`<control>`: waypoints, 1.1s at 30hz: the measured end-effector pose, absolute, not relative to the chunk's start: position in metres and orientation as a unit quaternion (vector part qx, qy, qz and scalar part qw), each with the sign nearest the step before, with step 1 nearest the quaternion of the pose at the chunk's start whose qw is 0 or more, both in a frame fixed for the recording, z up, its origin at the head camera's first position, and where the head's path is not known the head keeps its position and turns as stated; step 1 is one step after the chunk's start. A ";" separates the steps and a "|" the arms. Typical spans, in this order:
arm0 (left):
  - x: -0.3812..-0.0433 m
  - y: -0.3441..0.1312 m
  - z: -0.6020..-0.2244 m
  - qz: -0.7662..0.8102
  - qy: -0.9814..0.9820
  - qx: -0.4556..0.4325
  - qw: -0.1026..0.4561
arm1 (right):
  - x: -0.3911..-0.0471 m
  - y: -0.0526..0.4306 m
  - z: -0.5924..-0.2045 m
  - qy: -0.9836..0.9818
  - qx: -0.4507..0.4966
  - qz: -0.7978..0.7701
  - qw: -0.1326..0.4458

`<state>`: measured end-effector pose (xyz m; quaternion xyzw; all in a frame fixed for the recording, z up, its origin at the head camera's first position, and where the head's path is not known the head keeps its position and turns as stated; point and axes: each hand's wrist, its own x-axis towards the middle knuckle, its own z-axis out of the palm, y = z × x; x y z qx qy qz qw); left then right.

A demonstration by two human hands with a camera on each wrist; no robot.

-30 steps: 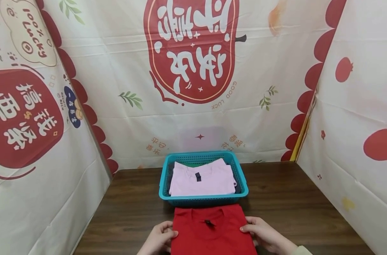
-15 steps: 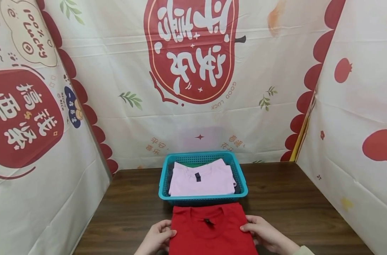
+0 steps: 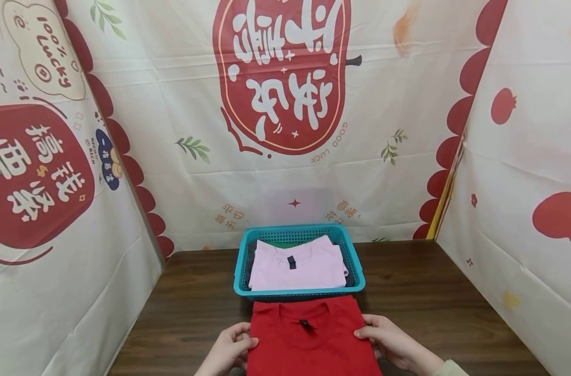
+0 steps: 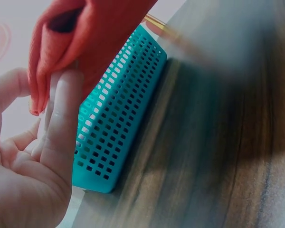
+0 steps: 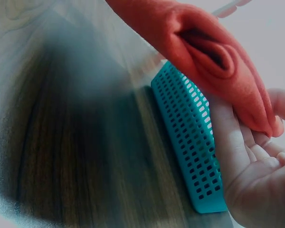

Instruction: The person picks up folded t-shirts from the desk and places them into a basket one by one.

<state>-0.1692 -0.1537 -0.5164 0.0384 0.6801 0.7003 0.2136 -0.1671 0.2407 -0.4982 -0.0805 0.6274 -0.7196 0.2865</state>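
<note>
A folded red T-shirt with a dark neck label is held level at the front of the table. My left hand grips its left edge, thumb on top and fingers beneath. On the opposite edge my right hand pinches the fabric the same way. Both wrist views show the rolled folds of the red T-shirt between thumb and fingers, raised above the wood. Right behind the shirt stands a turquoise plastic basket, with a folded pale pink T-shirt lying on top inside it.
Darker garments and something green show under the pink shirt in the basket. The brown wooden table extends to both sides. A printed white cloth hangs behind the table, with more cloth along the left and right.
Both hands have shifted the red T-shirt slightly forward, toward the basket, and a little left. The basket and pink shirt stay put.
</note>
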 end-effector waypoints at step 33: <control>-0.171 -0.160 -0.496 0.738 0.641 0.038 0.205 | -0.174 0.237 -0.474 0.581 -0.132 -0.749 0.292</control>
